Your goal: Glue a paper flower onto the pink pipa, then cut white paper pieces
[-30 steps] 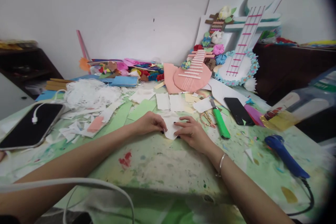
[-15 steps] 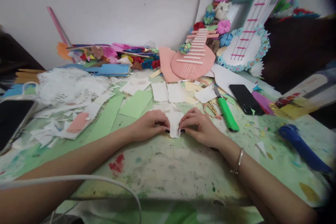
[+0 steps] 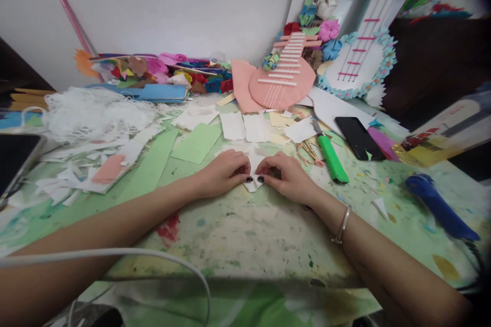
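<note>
A small piece of white paper (image 3: 252, 185) lies on the table between my hands, its near edge bunched up. My left hand (image 3: 226, 172) pinches its left side between thumb and fingers. From the other side my right hand (image 3: 286, 179) pinches the paper too, and the two thumbs are almost touching. Just beyond stand two white paper squares (image 3: 257, 128) lying flat side by side. To the right of my right hand are gold-handled scissors (image 3: 310, 152) and a green utility knife (image 3: 333, 159).
A black phone (image 3: 358, 138) and a blue tool (image 3: 441, 204) with a cord lie to the right. White string (image 3: 99, 115) and paper scraps fill the left. Pink paper instrument (image 3: 282, 84) leans at the back. A white cable (image 3: 153, 252) crosses in front of my left forearm.
My hands have drawn closer together, bringing the thumbs nearly into contact. The near part of the white paper is now gathered and narrower between them. The view has shifted slightly.
</note>
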Motion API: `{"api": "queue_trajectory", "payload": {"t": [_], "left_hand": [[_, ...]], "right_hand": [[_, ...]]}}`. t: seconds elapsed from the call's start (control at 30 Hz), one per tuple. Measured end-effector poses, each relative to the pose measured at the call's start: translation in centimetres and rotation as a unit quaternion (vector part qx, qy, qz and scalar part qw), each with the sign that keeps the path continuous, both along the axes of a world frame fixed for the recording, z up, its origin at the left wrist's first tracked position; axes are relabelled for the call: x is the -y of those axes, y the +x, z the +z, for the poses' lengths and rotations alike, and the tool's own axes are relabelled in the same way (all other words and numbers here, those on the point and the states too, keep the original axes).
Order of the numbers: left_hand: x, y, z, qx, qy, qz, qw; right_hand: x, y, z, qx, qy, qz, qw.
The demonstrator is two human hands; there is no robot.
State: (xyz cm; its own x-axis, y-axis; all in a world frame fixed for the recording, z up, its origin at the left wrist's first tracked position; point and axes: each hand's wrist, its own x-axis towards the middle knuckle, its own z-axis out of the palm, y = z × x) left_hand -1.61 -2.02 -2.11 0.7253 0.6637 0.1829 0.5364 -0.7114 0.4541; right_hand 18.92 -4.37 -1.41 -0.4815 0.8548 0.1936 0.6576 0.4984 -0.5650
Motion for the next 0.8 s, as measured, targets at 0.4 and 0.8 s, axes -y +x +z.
{"api": "queue_trajectory", "payload": {"t": [0.4,0.8], "left_hand": [[0.8,0.4,-0.4,-0.044,0.047,0.057,0.996],[1.1,0.6,-0.5,-0.059,0.065,0.080,0.993]], "right_hand": [[-0.5,-0.4,-0.2,-0.017,-0.029,-0.018,0.999],[-0.5,-0.5,-0.5,-0.030,-0.020,-0.022,0.999]]}}
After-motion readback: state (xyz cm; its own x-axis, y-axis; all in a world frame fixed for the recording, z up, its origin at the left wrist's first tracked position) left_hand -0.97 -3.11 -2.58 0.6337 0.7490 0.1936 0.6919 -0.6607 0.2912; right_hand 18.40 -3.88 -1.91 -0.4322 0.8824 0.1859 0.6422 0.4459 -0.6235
